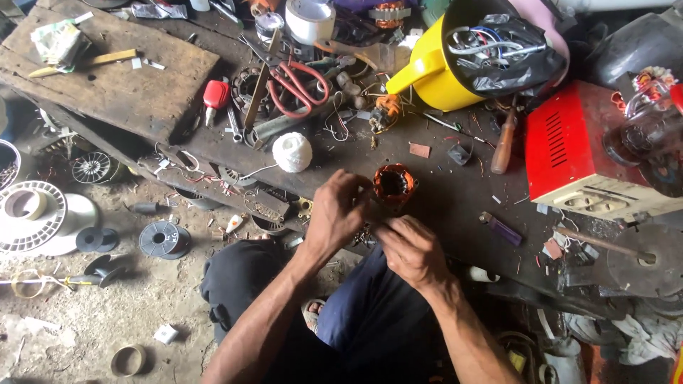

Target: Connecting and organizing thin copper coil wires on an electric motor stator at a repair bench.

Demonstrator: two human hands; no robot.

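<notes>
Sitting low at the bench (pixel 455 192), I start from the left: plastic spools (pixel 32 217) and a wire reel (pixel 163 239) lie on the dusty concrete floor (pixel 107 313), then a ball of white thread (pixel 292 151) and red-handled scissors (pixel 299 85) rest on the dark, littered top. My left hand (pixel 336 213) curls round the near side of the copper-wound stator (pixel 393 186), which stands at the bench's front edge; my right hand (pixel 411 249) pinches at its lower rim, fingers closed on something too fine to tell. I judge I am dressing the windings, which calls for steady, small fingerwork. Further right sit a yellow jug (pixel 427 75) and a red box (pixel 569 142).
</notes>
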